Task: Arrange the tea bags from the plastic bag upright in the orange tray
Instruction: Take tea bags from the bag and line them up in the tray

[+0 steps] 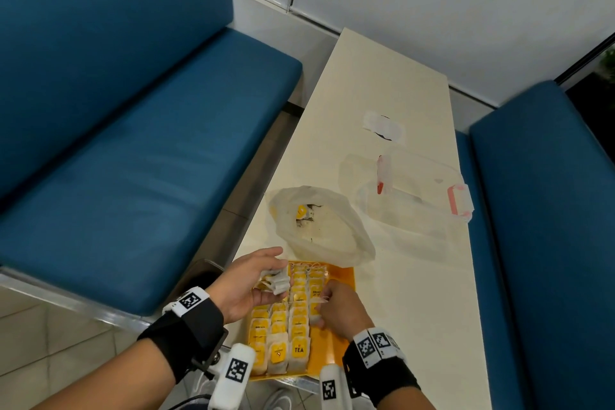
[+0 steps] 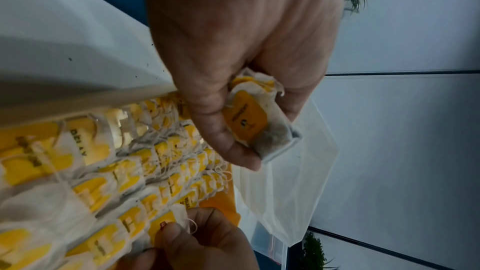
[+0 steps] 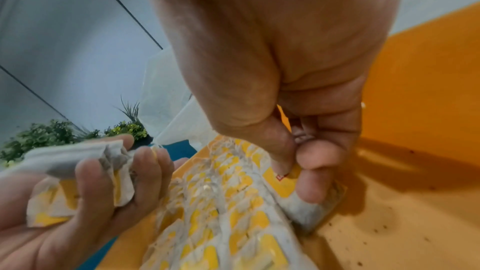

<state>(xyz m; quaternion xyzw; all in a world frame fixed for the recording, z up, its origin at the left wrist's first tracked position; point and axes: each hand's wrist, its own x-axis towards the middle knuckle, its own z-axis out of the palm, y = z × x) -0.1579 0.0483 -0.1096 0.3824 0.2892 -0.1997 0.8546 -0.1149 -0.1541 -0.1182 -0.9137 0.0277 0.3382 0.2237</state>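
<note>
The orange tray (image 1: 327, 348) lies at the near end of the table and holds several rows of upright yellow-tagged tea bags (image 1: 293, 319). My left hand (image 1: 266, 280) hovers palm up over the tray's left side and holds a small bunch of tea bags (image 1: 274, 281), seen close up in the left wrist view (image 2: 257, 122). My right hand (image 1: 324, 304) pinches one tea bag (image 3: 303, 204) by its top at the right-most row, thumb against forefinger (image 3: 293, 157). The crumpled white plastic bag (image 1: 329, 233) lies open just beyond the tray with a few tea bags inside.
A clear plastic container with pink latches (image 1: 412, 196) sits beyond the bag, right of centre. A taped patch (image 1: 382, 125) marks the white table (image 1: 382, 76) farther back. Blue benches (image 1: 133, 143) flank the table. The tray's right part (image 3: 415, 110) is bare orange.
</note>
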